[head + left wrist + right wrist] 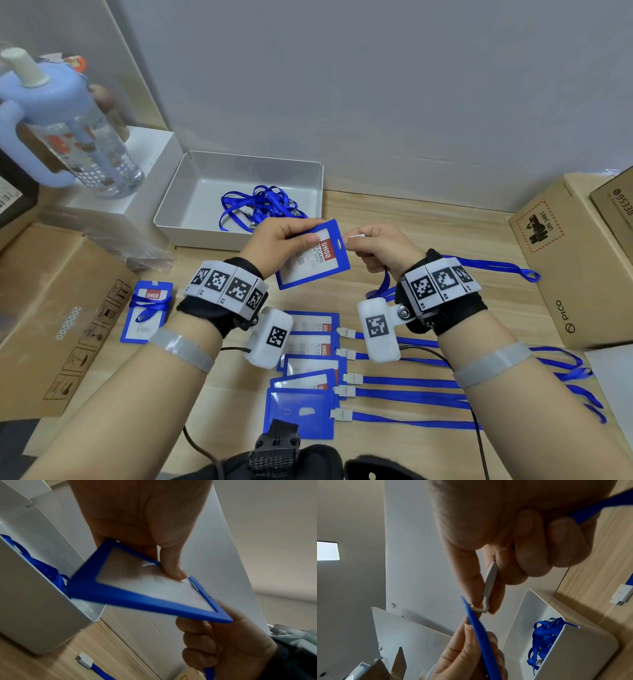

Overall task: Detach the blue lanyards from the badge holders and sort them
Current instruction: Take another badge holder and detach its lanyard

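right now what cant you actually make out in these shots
- Whether the clip has left the badge holder: head view, the right hand covers it; right wrist view, too close.
- Card print: left wrist view, blurred.
- Count of lanyards in the tray: tangled.

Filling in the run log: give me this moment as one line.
left hand: holds badge holder | right hand: pinches lanyard clip at holder slot | tray: loose lanyards inside

left hand [274, 244] gripping blue badge holder [313, 255], right hand [383, 247] pinching white lanyard clip [354, 236] at its top edge, tangled lanyards [260, 205] in grey tray [178, 209], 5 badge holders [308, 373] with lanyards attached on table
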Demonstrator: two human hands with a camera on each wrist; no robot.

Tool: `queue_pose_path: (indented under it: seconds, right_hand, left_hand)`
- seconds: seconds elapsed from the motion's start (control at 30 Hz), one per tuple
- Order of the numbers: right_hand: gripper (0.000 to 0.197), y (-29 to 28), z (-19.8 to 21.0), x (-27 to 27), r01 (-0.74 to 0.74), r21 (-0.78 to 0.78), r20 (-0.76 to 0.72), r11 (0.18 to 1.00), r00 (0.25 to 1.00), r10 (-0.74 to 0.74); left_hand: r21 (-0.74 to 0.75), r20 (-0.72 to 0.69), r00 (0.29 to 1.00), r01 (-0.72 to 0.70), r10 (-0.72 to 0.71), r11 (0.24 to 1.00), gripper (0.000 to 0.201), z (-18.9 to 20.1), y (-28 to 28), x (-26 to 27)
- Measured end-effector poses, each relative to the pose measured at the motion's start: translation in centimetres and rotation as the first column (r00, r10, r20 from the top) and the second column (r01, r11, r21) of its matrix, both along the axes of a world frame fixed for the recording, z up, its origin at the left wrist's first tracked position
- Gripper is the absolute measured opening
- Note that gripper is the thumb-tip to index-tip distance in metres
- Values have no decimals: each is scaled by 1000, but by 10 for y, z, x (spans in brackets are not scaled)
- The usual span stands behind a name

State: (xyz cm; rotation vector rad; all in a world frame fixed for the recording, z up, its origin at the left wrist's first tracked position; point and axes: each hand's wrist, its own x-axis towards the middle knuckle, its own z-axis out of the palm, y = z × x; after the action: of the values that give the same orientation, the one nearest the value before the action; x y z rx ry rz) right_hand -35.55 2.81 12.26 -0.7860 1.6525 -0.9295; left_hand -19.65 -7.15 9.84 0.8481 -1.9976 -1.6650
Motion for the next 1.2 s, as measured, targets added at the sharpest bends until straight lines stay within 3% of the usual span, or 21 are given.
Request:
queue_pose_path:
  seconds: [0.23, 0.8, 1.03, 1.2]
  right_hand:
    - [22, 0, -6, 2, 87, -35, 112, 996, 990, -83]
    - [20, -2, -10, 5, 198, -81, 157, 977, 970, -184]
    - [46, -2, -12, 4, 228, -79, 206, 971, 956, -207]
    - [25, -2, -10, 2, 219, -102, 212, 970, 958, -194]
  left_hand:
    - [-63, 31, 999, -21, 23, 998, 32, 3, -1, -3]
    - [-29, 21, 999, -46, 47, 999, 32, 9, 0, -2]
    - [-76, 60, 996, -64, 69, 995, 34, 11, 0, -3]
    - [-70, 78, 994, -77, 83, 995, 31, 9, 1, -4]
